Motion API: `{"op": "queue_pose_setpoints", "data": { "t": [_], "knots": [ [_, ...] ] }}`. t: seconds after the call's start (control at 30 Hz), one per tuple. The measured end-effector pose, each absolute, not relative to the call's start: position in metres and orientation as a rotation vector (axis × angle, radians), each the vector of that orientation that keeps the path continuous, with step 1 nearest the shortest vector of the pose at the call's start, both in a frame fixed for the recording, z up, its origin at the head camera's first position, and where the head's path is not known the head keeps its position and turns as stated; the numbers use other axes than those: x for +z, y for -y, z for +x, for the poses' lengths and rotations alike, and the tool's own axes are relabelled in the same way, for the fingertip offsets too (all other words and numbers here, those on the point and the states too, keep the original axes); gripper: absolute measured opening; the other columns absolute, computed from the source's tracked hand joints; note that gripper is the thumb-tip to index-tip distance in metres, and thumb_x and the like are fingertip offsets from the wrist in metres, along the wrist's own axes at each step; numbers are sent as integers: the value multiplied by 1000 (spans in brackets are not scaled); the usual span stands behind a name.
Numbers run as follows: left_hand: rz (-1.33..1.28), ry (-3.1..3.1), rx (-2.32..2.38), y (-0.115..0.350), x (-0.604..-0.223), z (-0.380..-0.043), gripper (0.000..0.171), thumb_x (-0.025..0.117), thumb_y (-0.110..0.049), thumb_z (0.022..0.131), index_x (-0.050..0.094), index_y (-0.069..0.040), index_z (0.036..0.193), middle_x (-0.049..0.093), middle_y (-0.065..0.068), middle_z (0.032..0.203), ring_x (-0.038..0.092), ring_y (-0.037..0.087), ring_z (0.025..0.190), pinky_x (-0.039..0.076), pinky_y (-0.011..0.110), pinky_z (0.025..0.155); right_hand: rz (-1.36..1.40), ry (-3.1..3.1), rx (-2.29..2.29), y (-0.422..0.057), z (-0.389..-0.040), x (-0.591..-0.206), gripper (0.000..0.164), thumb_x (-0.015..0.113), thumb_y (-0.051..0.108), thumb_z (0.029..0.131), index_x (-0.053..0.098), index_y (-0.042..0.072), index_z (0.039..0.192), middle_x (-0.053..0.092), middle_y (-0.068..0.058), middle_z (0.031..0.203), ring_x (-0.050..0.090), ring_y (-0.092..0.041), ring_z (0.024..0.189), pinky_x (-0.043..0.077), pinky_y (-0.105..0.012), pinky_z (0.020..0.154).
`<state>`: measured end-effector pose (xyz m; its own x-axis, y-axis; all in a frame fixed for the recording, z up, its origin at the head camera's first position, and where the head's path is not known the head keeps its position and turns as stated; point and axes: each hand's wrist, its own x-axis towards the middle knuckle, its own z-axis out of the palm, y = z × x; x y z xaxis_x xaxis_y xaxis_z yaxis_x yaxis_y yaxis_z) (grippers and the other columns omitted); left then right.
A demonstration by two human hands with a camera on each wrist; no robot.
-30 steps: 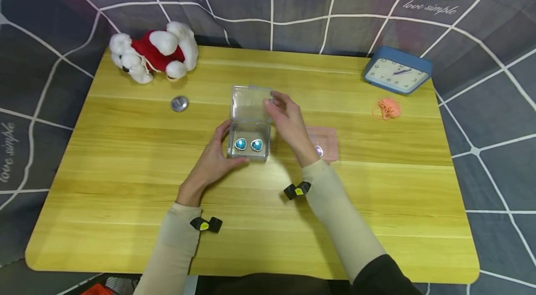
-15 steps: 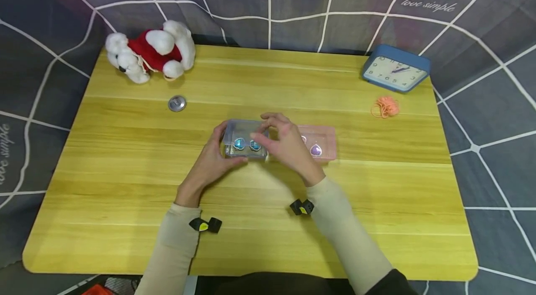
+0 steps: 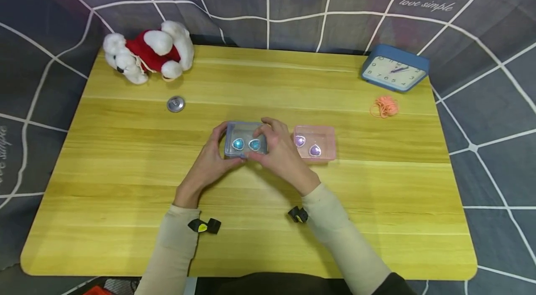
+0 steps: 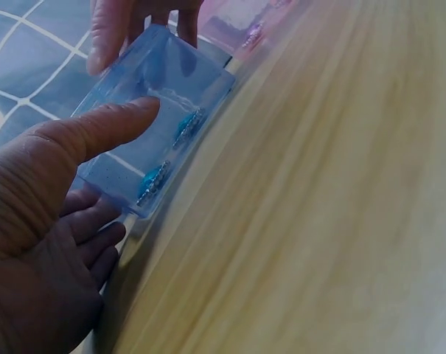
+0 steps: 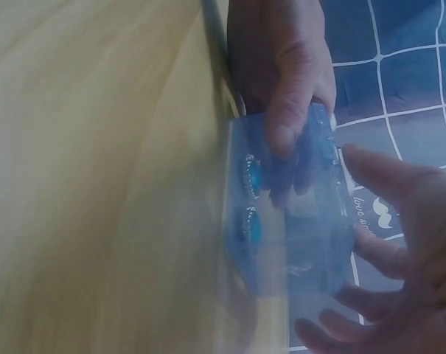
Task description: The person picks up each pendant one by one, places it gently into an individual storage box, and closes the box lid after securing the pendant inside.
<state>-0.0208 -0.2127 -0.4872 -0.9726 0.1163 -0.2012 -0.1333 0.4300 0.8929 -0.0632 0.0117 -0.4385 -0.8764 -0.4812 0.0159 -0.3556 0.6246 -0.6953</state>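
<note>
A clear plastic box (image 3: 247,130) with two round blue gems in silvery beaded rims inside lies mid-table. Its see-through lid is down over them. My left hand (image 3: 211,157) grips the box from the left, thumb across the front wall (image 4: 130,118) and fingers at the left and back. My right hand (image 3: 282,150) is curved over the right end, thumb at the front edge and a bent forefinger on the lid. In the right wrist view, that hand's fingers (image 5: 388,254) are spread around the box's near end. The blue gems (image 5: 253,177) show through the wall.
Right of the box, a pink box (image 3: 328,144) holds two purple gems (image 3: 315,150). Farther off are a blue clock (image 3: 394,69), an orange yarn bundle (image 3: 385,106), a round metal tin (image 3: 176,103) and a white plush toy (image 3: 148,50) in red.
The lid, upright a second ago, has swung down onto the box. My right hand moved with it toward the front, and both purple gems have come into view. My left hand keeps its grip.
</note>
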Motion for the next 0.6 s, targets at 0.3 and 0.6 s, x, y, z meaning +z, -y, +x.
{"op": "queue_pose_setpoints", "data": {
  "t": [0.3,0.6],
  "knots": [
    [-16,-2449,1553,213,-486,-21,113,92,-27,83,19,-16,169,29,16,172,25,34,159,19,57,130,-627,-2668,-1045,-8,-62,-437,55,93,37,81,66,8,119,48,-23,157,44,-44,144,42,-60,117],
    [-7,-2441,1560,214,-487,-21,113,92,-27,83,19,-15,168,29,17,171,25,35,159,18,58,130,-574,-2647,-988,-5,-63,-434,55,93,38,81,65,9,120,48,-21,157,46,-42,143,43,-57,117]
  ]
}}
